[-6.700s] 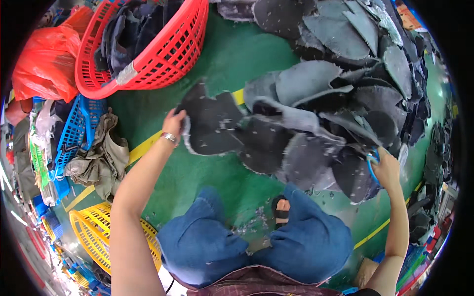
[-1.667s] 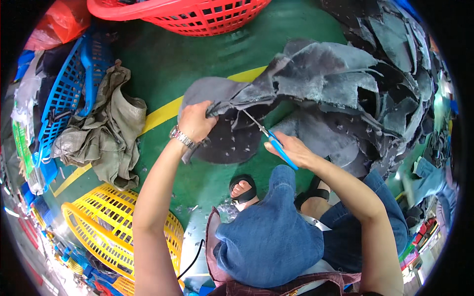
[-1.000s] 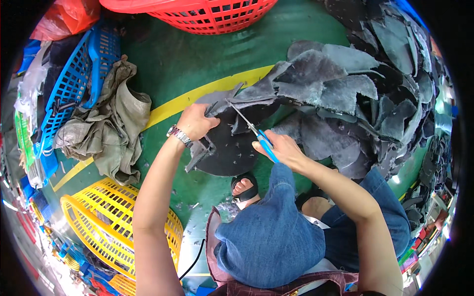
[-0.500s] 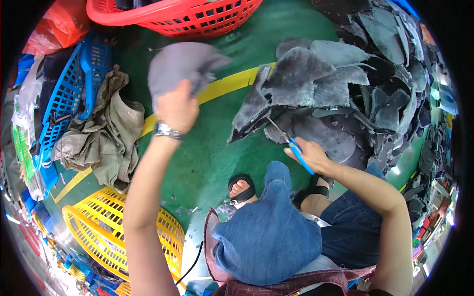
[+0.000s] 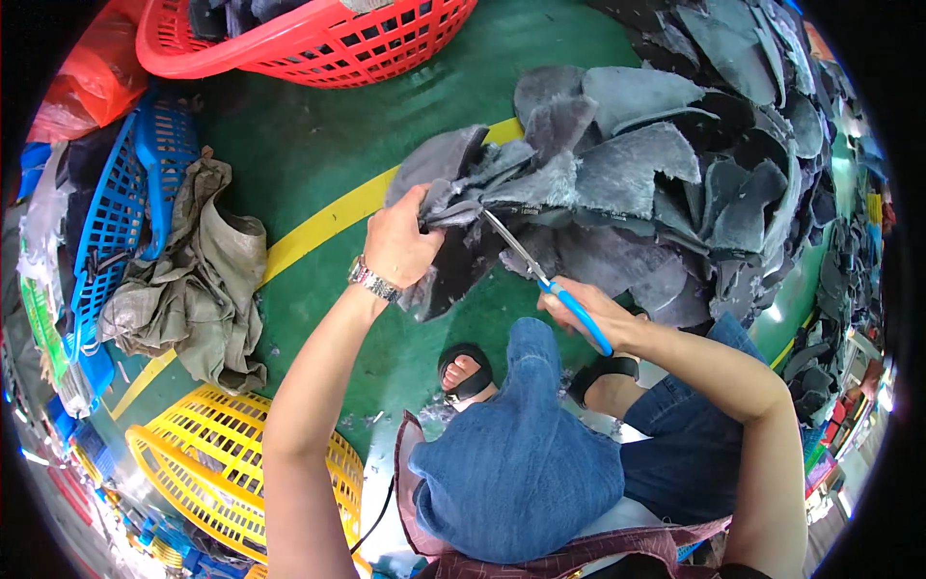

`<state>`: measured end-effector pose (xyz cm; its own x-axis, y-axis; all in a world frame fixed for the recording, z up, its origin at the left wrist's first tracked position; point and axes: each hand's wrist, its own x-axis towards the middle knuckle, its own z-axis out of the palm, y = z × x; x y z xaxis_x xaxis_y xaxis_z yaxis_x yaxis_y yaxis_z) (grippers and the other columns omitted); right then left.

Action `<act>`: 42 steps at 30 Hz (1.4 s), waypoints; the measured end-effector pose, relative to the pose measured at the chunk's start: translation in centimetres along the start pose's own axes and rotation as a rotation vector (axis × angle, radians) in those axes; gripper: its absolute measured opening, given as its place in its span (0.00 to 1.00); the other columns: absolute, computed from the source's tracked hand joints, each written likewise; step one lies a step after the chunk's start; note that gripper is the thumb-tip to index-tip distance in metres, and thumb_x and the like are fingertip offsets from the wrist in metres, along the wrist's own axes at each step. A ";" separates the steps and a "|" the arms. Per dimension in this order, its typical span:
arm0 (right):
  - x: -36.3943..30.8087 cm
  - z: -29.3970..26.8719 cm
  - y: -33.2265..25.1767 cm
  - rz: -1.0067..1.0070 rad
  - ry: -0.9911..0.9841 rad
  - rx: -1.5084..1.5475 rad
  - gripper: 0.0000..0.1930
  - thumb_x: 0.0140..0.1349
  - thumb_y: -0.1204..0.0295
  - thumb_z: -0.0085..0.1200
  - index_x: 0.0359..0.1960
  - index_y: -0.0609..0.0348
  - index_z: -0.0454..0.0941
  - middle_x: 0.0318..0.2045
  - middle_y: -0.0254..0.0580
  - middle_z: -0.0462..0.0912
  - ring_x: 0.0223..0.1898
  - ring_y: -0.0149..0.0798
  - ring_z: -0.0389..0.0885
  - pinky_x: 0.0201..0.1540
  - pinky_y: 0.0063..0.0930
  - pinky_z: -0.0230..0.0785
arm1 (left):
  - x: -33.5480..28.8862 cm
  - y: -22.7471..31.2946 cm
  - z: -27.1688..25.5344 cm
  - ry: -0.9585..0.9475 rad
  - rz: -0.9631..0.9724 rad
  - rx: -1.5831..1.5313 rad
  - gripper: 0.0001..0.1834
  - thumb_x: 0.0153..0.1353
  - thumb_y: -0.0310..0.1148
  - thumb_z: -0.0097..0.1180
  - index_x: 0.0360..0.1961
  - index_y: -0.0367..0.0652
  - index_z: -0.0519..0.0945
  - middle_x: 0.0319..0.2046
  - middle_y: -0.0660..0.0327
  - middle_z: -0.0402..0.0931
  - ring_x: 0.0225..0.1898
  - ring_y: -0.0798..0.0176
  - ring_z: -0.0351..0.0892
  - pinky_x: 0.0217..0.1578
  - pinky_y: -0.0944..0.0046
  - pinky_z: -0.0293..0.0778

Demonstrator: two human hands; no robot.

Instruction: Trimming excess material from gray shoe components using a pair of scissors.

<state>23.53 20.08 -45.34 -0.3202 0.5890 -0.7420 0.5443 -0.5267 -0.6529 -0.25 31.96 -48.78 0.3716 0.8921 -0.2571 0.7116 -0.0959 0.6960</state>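
"Two bare hands reach out ahead of you. Your left hand pinches a bunched grey piece, at the left end of a long heap of dark, fuzzy-edged material on the green floor."

"Your right hand wraps around blue-handled scissors. They slant up and left, tips against the folds, just beside your left fingers. Whether the blades are fully closed, I cannot tell."

"What could go wrong for you there?"

"The tips are the main worry, I judge. If the folds slip or your wrist jerks, a blade could nick those fingers. Thick bunching could also hide an edge, so a cut might stray into the wrong layer."

"Your piece overlaps its neighbours, too; I cannot tell if it is joined to them. A hard tug leftward might drag several along and knock the blades askew."

"Your sandalled foot rests nearer you than the blades, toes bare. Should your right grip loosen, the scissors might land there."
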 end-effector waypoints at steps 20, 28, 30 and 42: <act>-1.3 1.3 -2.9 0.078 -0.128 0.437 0.32 0.56 0.38 0.30 0.30 0.58 0.66 0.23 0.34 0.65 0.23 0.28 0.66 0.24 0.23 0.63 | -1.0 0.6 -0.7 0.029 -0.058 0.018 0.25 0.41 0.32 0.55 0.46 0.43 0.70 0.30 0.46 0.75 0.34 0.46 0.75 0.36 0.55 0.71; -1.6 0.8 -4.2 0.111 -0.089 0.481 0.28 0.58 0.42 0.33 0.33 0.57 0.67 0.25 0.33 0.68 0.24 0.26 0.65 0.23 0.20 0.61 | -0.7 0.7 -0.9 0.013 -0.035 0.053 0.27 0.41 0.32 0.56 0.46 0.37 0.69 0.31 0.44 0.75 0.36 0.45 0.74 0.38 0.55 0.69; -1.7 0.5 -4.3 0.125 -0.090 0.441 0.29 0.57 0.41 0.32 0.32 0.57 0.68 0.25 0.34 0.68 0.25 0.27 0.66 0.23 0.21 0.62 | -0.6 1.0 -1.0 -0.005 -0.069 0.046 0.28 0.40 0.32 0.56 0.46 0.35 0.69 0.32 0.44 0.75 0.36 0.45 0.74 0.39 0.55 0.69; -1.6 1.6 -3.4 0.133 -0.021 0.442 0.30 0.54 0.38 0.37 0.24 0.58 0.66 0.18 0.31 0.63 0.19 0.27 0.68 0.18 0.21 0.63 | -1.0 0.3 -0.3 0.029 -0.034 0.030 0.25 0.41 0.31 0.56 0.44 0.38 0.70 0.32 0.46 0.75 0.35 0.44 0.74 0.37 0.54 0.70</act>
<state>20.99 19.97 -42.21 -0.2881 0.4882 -0.8238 0.2004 -0.8104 -0.5505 -0.60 31.16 -48.13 0.3299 0.9075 -0.2599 0.7411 -0.0784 0.6668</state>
